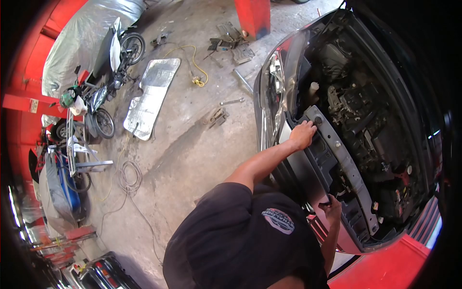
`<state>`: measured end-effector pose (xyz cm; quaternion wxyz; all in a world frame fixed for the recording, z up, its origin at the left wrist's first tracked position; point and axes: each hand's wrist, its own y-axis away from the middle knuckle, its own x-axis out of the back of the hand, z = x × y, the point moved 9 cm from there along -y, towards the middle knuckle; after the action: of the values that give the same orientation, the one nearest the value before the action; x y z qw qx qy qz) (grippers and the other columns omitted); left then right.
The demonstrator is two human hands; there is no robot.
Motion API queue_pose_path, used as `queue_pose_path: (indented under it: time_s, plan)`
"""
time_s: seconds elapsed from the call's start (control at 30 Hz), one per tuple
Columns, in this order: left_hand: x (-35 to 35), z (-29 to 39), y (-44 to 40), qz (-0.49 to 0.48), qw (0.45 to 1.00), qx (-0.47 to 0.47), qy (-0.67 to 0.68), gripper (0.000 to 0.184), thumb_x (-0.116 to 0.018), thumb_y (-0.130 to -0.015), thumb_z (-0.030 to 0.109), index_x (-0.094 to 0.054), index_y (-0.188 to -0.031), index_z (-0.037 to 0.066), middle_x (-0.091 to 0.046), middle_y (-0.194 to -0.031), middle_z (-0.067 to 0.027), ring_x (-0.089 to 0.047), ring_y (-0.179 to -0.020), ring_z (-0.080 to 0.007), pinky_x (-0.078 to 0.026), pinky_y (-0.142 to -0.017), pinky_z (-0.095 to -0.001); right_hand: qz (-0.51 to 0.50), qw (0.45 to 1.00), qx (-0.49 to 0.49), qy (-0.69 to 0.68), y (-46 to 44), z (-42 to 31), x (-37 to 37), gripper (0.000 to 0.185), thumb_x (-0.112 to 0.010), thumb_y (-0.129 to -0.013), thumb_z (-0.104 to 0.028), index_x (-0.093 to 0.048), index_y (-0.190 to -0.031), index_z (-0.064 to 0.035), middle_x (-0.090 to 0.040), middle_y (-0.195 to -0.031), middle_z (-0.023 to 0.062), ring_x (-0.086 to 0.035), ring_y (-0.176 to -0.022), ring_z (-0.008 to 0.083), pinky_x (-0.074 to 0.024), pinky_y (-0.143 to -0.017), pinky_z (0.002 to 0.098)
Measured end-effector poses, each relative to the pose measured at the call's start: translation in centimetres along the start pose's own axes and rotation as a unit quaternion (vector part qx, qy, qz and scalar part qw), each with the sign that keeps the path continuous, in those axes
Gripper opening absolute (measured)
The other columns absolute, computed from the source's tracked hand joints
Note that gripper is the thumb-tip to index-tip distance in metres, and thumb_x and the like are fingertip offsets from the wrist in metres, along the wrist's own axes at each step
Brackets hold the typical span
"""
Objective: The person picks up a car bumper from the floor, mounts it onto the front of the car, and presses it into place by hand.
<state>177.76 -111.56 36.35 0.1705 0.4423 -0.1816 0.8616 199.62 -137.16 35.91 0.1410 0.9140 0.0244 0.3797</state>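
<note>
My left hand is curled over the top edge of the dark front panel of a car, near the headlight. Farther along that edge, my right hand grips the panel with fingers bent and thumb against it. Just behind the panel runs a grey metal crossbar with holes, beside the fingers of my left hand. The hood is raised over the exposed engine. Part of the grip of my right hand is hidden behind its fingers.
On the concrete floor lie a silver reflective sheet, a wrench, a metal part, a yellow cord and a coiled hose. Motorcycles and a covered vehicle stand at left. A red post rises behind.
</note>
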Motion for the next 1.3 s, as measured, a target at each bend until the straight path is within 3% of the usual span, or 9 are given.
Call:
queue_pose_path:
  time_s: [0.07,0.17,0.43,0.53,0.73,0.83,0.93,1.3]
  plan:
    - [0.0,0.1,0.0,0.002,1.0,-0.004,0.0,0.013,-0.059,-0.082,0.01,-0.064,-0.093,0.004,-0.06,-0.101,-0.014,-0.06,-0.101,-0.0328,-0.056,-0.079,-0.0431,-0.003,1.0,-0.001,-0.006,0.0,0.5,-0.1,0.041,-0.083,-0.064,-0.009,-0.07,-0.102,-0.0029,-0.072,-0.078,0.0144,-0.071,-0.071,0.0292,-0.0534,-0.067,0.0376]
    - [-0.4,-0.1,-0.1,-0.011,1.0,-0.001,-0.006,0.014,-0.062,-0.088,0.016,-0.063,-0.097,0.005,-0.06,-0.101,-0.013,-0.06,-0.1,-0.0325,-0.055,-0.08,-0.0441,-0.01,1.0,-0.006,-0.015,0.0,0.4,-0.2,0.042,-0.084,-0.063,-0.009,-0.07,-0.102,-0.0029,-0.072,-0.079,0.0146,-0.071,-0.07,0.0293,-0.0533,-0.067,0.0377]
    - [-0.3,-0.1,-0.1,0.003,1.0,-0.006,-0.009,0.013,-0.062,-0.088,0.015,-0.063,-0.096,0.005,-0.06,-0.1,-0.0131,-0.06,-0.099,-0.0325,-0.055,-0.079,-0.0441,-0.004,1.0,0.008,0.011,0.0,0.5,-0.2,0.044,-0.085,-0.063,-0.011,-0.07,-0.104,-0.0033,-0.072,-0.079,0.0144,-0.071,-0.071,0.0292,-0.0531,-0.068,0.0383]
    - [-0.2,0.0,0.0,0.006,1.0,-0.01,-0.004,0.013,-0.06,-0.084,0.011,-0.063,-0.095,0.004,-0.06,-0.1,-0.014,-0.06,-0.1,-0.0327,-0.055,-0.079,-0.0432,-0.015,0.999,0.0,0.032,0.0,1.4,-0.4,0.043,-0.082,-0.067,-0.003,-0.07,-0.108,-0.0042,-0.073,-0.08,0.0081,-0.069,-0.071,0.0159,-0.0519,-0.068,0.031]
    - [0.0,0.1,0.0,0.007,1.0,-0.007,-0.002,0.014,-0.059,-0.082,0.009,-0.063,-0.094,0.004,-0.06,-0.1,-0.0142,-0.06,-0.1,-0.0328,-0.056,-0.079,-0.0428,-0.017,1.0,-0.011,0.001,0.1,0.8,-0.2,0.043,-0.082,-0.068,-0.003,-0.07,-0.11,-0.0046,-0.072,-0.08,0.008,-0.069,-0.072,0.0153,-0.0522,-0.068,0.0305]
    - [-0.1,0.0,0.0,0.007,1.0,-0.005,0.002,0.014,-0.059,-0.082,0.009,-0.063,-0.094,0.004,-0.06,-0.1,-0.0141,-0.06,-0.1,-0.033,-0.056,-0.079,-0.043,-0.004,0.999,-0.019,-0.028,0.0,0.5,-0.1,0.043,-0.085,-0.063,-0.006,-0.07,-0.104,-0.0034,-0.072,-0.078,0.0134,-0.072,-0.071,0.026,-0.0538,-0.068,0.0356]
    - [-0.1,0.0,0.0,0.006,1.0,-0.007,0.001,0.014,-0.059,-0.082,0.009,-0.064,-0.095,0.004,-0.06,-0.101,-0.0141,-0.06,-0.101,-0.033,-0.056,-0.079,-0.043,-0.025,0.999,-0.023,-0.01,0.0,1.1,-0.4,0.044,-0.082,-0.067,-0.004,-0.07,-0.109,-0.005,-0.072,-0.08,0.0074,-0.069,-0.072,0.0154,-0.0522,-0.068,0.0309]
    - [-0.2,0.0,0.0,-0.002,1.0,-0.006,-0.006,0.016,-0.06,-0.081,0.009,-0.064,-0.096,0.004,-0.061,-0.102,-0.0133,-0.06,-0.102,-0.0322,-0.056,-0.079,-0.0421,-0.019,0.999,-0.034,0.005,0.0,1.2,-0.3,0.045,-0.083,-0.066,-0.005,-0.07,-0.11,-0.0053,-0.073,-0.079,0.0077,-0.068,-0.07,0.016,-0.0519,-0.067,0.0313]
